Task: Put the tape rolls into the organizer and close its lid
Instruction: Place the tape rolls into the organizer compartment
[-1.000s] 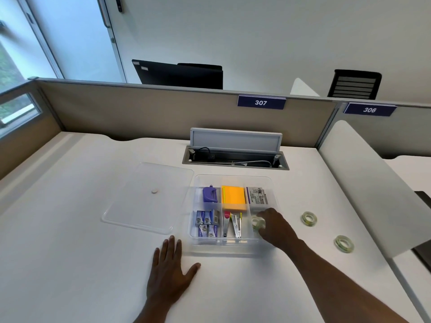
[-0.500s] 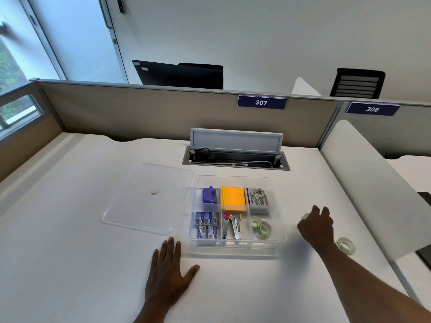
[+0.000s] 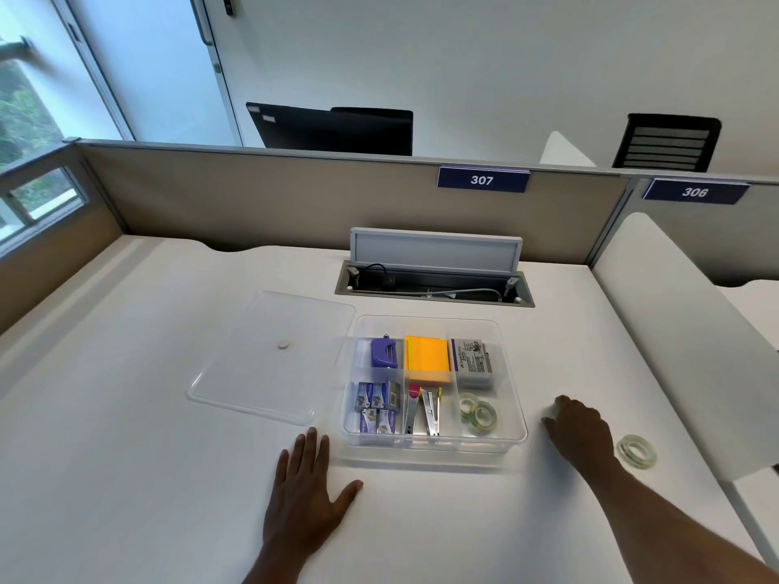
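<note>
The clear organizer (image 3: 516,432) stands open mid-desk. Two tape rolls (image 3: 478,413) lie in its front right compartment. The clear lid (image 3: 274,356) lies flat on the desk just left of it. My right hand (image 3: 579,429) is on the desk right of the organizer, fingers curled around a pale tape roll (image 3: 550,411) that shows blurred at the fingertips. Another tape roll (image 3: 636,451) lies loose on the desk to the right of that hand. In front of the organizer's left corner, my left hand (image 3: 307,495) rests flat with its fingers spread.
The other compartments hold a purple punch (image 3: 383,352), an orange pad (image 3: 426,359), a grey box (image 3: 472,362) and small staple boxes (image 3: 377,406). An open cable hatch (image 3: 434,284) sits behind. A white side panel (image 3: 683,330) borders the desk on the right.
My right hand left a tape roll in the front right compartment, reached right to a roll on the desk, closed on it and has drawn back toward the organizer. The left hand stayed put.
</note>
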`<state>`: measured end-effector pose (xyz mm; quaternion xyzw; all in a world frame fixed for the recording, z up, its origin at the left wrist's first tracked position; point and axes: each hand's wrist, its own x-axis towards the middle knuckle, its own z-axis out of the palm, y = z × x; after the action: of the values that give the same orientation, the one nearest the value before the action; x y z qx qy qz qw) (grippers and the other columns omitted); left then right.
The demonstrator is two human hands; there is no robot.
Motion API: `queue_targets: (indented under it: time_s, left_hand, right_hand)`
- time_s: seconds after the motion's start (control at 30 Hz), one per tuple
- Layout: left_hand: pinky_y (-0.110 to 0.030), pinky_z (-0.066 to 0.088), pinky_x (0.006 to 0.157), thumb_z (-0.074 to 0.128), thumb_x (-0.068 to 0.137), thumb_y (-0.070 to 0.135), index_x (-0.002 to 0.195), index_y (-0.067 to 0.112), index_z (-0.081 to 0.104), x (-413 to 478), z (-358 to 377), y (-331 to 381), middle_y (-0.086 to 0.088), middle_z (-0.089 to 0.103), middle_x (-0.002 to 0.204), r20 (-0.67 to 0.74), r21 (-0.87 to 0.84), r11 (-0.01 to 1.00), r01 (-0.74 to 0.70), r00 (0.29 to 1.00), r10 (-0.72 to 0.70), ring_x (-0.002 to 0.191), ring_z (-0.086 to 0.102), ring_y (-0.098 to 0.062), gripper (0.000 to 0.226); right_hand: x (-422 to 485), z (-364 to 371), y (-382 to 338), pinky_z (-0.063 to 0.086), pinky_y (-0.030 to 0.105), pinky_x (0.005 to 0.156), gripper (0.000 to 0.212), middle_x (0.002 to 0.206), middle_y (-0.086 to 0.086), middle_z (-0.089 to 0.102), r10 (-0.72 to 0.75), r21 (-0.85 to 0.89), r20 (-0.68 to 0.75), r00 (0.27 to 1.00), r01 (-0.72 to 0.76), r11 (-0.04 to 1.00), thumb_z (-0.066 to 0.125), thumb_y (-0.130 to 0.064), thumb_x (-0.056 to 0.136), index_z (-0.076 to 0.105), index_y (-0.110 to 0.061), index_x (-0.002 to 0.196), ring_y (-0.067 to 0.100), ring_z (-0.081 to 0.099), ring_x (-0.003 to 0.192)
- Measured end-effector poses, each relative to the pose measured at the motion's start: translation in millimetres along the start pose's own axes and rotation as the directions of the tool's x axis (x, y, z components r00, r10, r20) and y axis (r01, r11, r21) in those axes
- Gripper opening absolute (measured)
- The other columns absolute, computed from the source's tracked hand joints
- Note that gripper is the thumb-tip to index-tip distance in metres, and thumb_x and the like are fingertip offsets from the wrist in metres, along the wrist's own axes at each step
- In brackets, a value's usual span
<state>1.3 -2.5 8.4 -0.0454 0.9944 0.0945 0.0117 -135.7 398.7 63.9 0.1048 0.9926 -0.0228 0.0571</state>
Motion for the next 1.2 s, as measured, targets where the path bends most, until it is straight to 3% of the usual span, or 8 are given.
queue_targets:
  time_s: [0.17,0.33,0.4,0.53,0.77,0.97,1.1,1.2]
  left_hand:
    - [-0.037,-0.001,0.114,0.021,0.08,0.079,0.147,0.012,0.025,-0.6,-1.8,1.2,-0.009,0.017,0.157,-0.01,-0.001,1.0,-0.002,1.0,0.002,0.145,0.015,-0.025,0.095]
    - [-0.037,0.0,0.114,0.022,0.081,0.078,0.146,0.01,0.028,-1.3,-3.6,1.3,-0.011,0.022,0.156,-0.009,0.01,1.0,-0.012,1.0,0.012,0.144,0.02,-0.027,0.093]
    - [-0.037,0.0,0.114,0.022,0.081,0.077,0.145,0.01,0.03,-1.6,-3.7,1.2,-0.012,0.023,0.155,-0.003,0.008,1.0,-0.013,1.0,0.013,0.144,0.021,-0.027,0.093]
    - [-0.038,0.003,0.114,0.024,0.081,0.077,0.144,0.009,0.033,-1.7,-2.7,0.3,-0.012,0.026,0.154,0.011,0.006,1.0,-0.009,1.0,0.009,0.143,0.024,-0.027,0.093]
    - [-0.039,0.005,0.113,0.027,0.08,0.077,0.143,0.009,0.035,-1.3,0.1,-1.1,-0.013,0.029,0.153,0.021,0.005,1.0,-0.002,1.0,0.002,0.142,0.025,-0.028,0.093]
    - [-0.04,0.006,0.113,0.028,0.081,0.078,0.142,0.01,0.037,-0.6,1.7,-2.4,-0.013,0.031,0.153,0.028,0.001,1.0,-0.006,1.0,0.006,0.141,0.028,-0.028,0.092]
    - [-0.04,0.006,0.113,0.028,0.081,0.078,0.142,0.009,0.037,-0.3,2.1,-2.5,-0.013,0.032,0.153,0.025,-0.009,1.0,-0.01,1.0,0.01,0.141,0.028,-0.028,0.092]
    - [-0.04,0.005,0.114,0.028,0.081,0.078,0.143,0.01,0.036,-0.6,1.5,-2.3,-0.012,0.029,0.154,0.008,-0.012,1.0,-0.013,1.0,0.013,0.142,0.026,-0.028,0.092]
  right_hand:
    - [-1.9,3.0,-9.6,0.053,0.039,0.077,0.025,0.095,0.019,0.058,0.034,0.135,-0.061,0.998,-0.026,0.99,0.042,-0.01,0.089,0.056,-0.002,0.108,0.037,0.062,0.093]
    - [-0.6,-10.2,-27.7,0.051,0.047,0.083,0.042,0.113,0.029,0.05,0.082,0.295,-0.202,0.976,-0.019,0.955,0.056,-0.007,0.077,0.058,0.002,0.117,0.047,0.056,0.097]
    - [3.6,-22.1,-36.3,0.045,0.045,0.096,0.052,0.122,0.028,0.053,0.011,0.339,-0.161,0.987,0.045,0.94,0.065,-0.008,0.075,0.056,0.0,0.126,0.044,0.053,0.111]
    - [2.1,-38.0,-58.1,0.047,0.045,0.094,0.045,0.102,0.028,0.068,-0.209,0.363,-0.251,0.945,0.292,0.885,0.07,0.0,0.068,0.066,0.005,0.112,0.044,0.063,0.096]
    - [-9.0,-44.1,-81.1,0.04,0.024,0.1,0.051,0.127,0.012,0.062,-0.413,0.425,0.062,0.909,0.35,0.835,0.069,-0.01,0.072,0.063,-0.012,0.123,0.025,0.056,0.118]
    - [-14.7,-42.3,-83.1,0.039,0.022,0.099,0.059,0.134,0.004,0.056,-0.49,0.443,0.269,0.829,0.345,0.827,0.071,-0.015,0.073,0.056,-0.016,0.13,0.02,0.052,0.121]
    - [-13.6,-40.2,-77.7,0.046,0.032,0.094,0.037,0.118,0.015,0.065,-0.378,0.42,-0.113,0.919,0.388,0.82,0.066,-0.006,0.079,0.065,-0.003,0.117,0.03,0.062,0.104]
    - [-10.2,-35.6,-61.5,0.054,0.044,0.086,0.027,0.099,0.025,0.068,-0.168,0.409,-0.424,0.89,0.354,0.841,0.065,0.008,0.074,0.069,0.007,0.1,0.04,0.066,0.091]
